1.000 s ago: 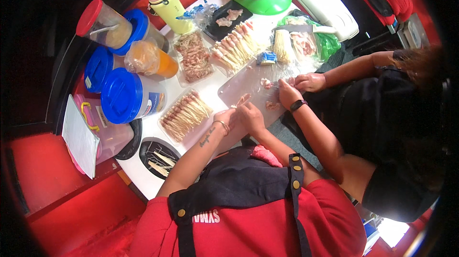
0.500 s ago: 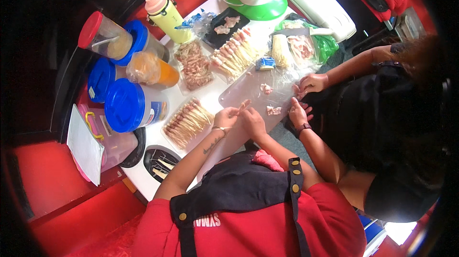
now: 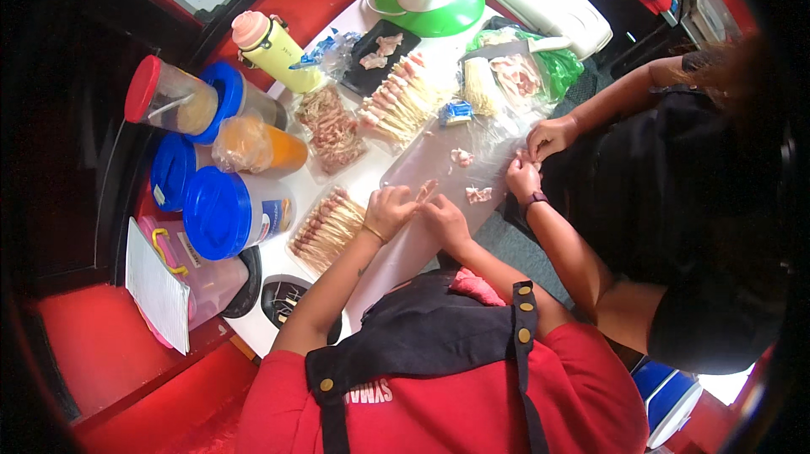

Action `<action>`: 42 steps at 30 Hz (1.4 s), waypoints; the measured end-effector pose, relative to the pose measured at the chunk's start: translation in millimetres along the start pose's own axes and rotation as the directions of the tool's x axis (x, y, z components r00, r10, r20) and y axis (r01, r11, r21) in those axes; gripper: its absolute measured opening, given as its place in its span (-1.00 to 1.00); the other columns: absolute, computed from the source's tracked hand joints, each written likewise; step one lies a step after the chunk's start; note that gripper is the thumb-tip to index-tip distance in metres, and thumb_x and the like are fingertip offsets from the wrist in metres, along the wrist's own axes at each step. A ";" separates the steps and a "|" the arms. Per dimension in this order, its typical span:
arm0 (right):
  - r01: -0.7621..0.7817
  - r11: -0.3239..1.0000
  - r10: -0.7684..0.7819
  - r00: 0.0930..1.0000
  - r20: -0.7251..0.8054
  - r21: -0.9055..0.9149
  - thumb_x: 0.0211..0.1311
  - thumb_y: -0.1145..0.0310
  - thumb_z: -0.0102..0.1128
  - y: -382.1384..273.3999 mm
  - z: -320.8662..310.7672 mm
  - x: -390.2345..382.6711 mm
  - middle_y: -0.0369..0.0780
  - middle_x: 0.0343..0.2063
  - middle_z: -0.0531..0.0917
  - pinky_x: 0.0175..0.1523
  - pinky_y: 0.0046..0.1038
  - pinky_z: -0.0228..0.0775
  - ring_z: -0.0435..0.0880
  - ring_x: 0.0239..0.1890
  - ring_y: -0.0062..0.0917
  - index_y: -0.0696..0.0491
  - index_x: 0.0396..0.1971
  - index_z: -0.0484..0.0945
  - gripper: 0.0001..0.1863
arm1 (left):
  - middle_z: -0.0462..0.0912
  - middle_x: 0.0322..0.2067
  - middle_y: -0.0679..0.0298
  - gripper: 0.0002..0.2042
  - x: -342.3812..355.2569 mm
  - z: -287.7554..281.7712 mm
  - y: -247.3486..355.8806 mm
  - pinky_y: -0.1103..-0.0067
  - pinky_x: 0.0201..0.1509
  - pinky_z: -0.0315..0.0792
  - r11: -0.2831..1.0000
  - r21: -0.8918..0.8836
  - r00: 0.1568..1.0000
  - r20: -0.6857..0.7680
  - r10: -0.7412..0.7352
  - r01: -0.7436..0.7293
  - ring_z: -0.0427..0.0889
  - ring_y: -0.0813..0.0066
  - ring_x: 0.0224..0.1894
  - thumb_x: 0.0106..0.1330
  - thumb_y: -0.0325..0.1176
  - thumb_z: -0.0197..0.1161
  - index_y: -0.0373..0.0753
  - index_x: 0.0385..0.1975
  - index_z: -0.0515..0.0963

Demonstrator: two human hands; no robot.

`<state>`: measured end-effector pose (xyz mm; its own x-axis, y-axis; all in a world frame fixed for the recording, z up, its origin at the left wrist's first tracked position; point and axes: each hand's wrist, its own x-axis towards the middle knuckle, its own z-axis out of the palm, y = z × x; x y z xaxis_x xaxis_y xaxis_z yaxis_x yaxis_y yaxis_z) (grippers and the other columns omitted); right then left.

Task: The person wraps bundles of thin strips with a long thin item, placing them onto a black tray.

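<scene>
My left hand [image 3: 391, 211] and my right hand [image 3: 445, 222] meet at the near edge of a clear plastic board or tray [image 3: 396, 175]. A small strip of raw meat [image 3: 427, 191] sticks up between their fingertips, pinched by both; anything inside it is too small to make out. Left of my left hand lies a tray of meat-wrapped enoki bundles [image 3: 327, 230] in rows. Beyond the hands, two pieces of raw meat [image 3: 478, 194] rest on the plastic. Farther off stand a pile of wrapped enoki rolls [image 3: 405, 95] and a tray of sliced meat [image 3: 329, 129].
At the right, a co-worker's hands [image 3: 540, 150] come together over the plastic's edge. A knife [image 3: 515, 48] lies across the bagged meat beside loose enoki [image 3: 480, 89]. Blue-lidded tubs [image 3: 218, 213], a yellow bottle [image 3: 278, 49] and a green fan base [image 3: 429, 2] line the table.
My left hand has turned, its back now more upward, still pinching the meat beside my right hand. The co-worker's hands have come together. The view has shifted slightly.
</scene>
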<state>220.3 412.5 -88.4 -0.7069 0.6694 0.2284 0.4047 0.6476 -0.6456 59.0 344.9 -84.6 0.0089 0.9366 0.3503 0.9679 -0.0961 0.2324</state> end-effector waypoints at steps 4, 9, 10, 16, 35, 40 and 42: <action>0.033 0.980 -0.026 0.999 0.039 -0.194 -0.05 0.36 0.09 4.2 1.4 -2.2 -0.25 -0.47 0.44 -0.35 -0.41 0.35 0.50 -0.39 -0.41 -0.04 -0.36 0.45 -0.82 | 0.43 -0.24 0.42 -0.91 6.8 3.4 -4.9 0.48 -0.21 0.29 0.997 -0.068 0.997 0.062 0.045 -0.040 0.42 0.44 -0.20 -0.04 -0.16 0.28 0.09 -0.53 0.59; 0.021 0.962 -0.022 1.000 0.000 -0.272 -0.09 0.33 0.10 3.2 -2.6 -2.1 -0.29 -0.42 0.42 -0.17 -0.40 0.23 0.44 -0.23 -0.44 -0.08 -0.29 0.44 -0.73 | 0.39 -0.18 0.35 -0.90 22.4 -3.6 -8.1 0.43 -0.12 0.29 0.985 -0.162 0.977 0.212 -0.022 0.057 0.37 0.34 -0.11 -0.06 -0.17 0.30 0.04 -0.55 0.60; 0.084 0.946 -0.094 0.995 -0.019 -0.313 -0.10 0.32 0.11 3.5 -3.2 -0.5 -0.29 -0.42 0.42 -0.16 -0.38 0.22 0.43 -0.23 -0.45 -0.08 -0.30 0.44 -0.74 | 0.38 -0.16 0.33 -0.89 25.3 -5.1 -9.2 0.42 -0.08 0.29 0.978 -0.187 0.966 0.257 -0.040 0.091 0.35 0.31 -0.08 -0.07 -0.17 0.31 0.02 -0.55 0.61; 0.151 0.892 -0.144 0.988 0.048 -0.425 -0.05 0.30 0.07 2.1 -0.8 3.3 -0.30 -0.40 0.45 -0.18 -0.38 0.22 0.43 -0.25 -0.48 -0.06 -0.28 0.46 -0.75 | 0.37 -0.17 0.26 -0.79 40.4 -5.3 -9.2 0.38 0.00 0.27 0.911 -0.152 0.836 0.476 -0.273 0.383 0.32 0.25 -0.05 -0.13 -0.17 0.34 -0.05 -0.50 0.57; 0.019 0.981 -0.009 0.999 0.052 -0.194 -0.05 0.33 0.11 7.2 10.3 13.6 -0.17 -0.50 0.45 -0.36 -0.27 0.32 0.48 -0.40 -0.27 0.05 -0.43 0.37 -0.81 | 0.60 -0.38 0.35 -0.85 -2.1 31.6 27.7 0.75 -0.47 0.35 -0.515 -0.563 0.206 0.779 -0.593 0.646 0.48 0.66 -0.50 0.20 -0.32 0.16 -0.15 -0.27 0.45; -0.035 0.992 0.045 0.996 0.079 -0.125 -0.01 0.34 0.10 9.2 13.1 12.1 -0.12 -0.53 0.47 -0.36 -0.23 0.32 0.49 -0.43 -0.21 0.08 -0.44 0.36 -0.82 | 0.60 -0.41 0.37 -0.86 7.3 20.0 27.6 0.74 -0.49 0.35 -0.625 -0.542 0.200 0.822 -0.533 0.563 0.48 0.67 -0.52 0.19 -0.31 0.18 -0.15 -0.30 0.46; -0.057 0.993 0.067 0.992 0.103 -0.105 0.00 0.34 0.09 8.0 13.3 13.2 -0.11 -0.52 0.49 -0.36 -0.22 0.32 0.50 -0.43 -0.20 0.09 -0.44 0.35 -0.82 | 0.60 -0.42 0.38 -0.86 8.0 18.2 27.3 0.74 -0.51 0.35 -0.647 -0.536 0.180 0.826 -0.534 0.542 0.48 0.68 -0.53 0.18 -0.30 0.18 -0.14 -0.31 0.47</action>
<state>206.6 421.7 -100.2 -0.7337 0.6708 0.1084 0.5028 0.6433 -0.5773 90.1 355.9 -92.0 -0.3073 0.4986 -0.8106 -0.7562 0.3892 0.5260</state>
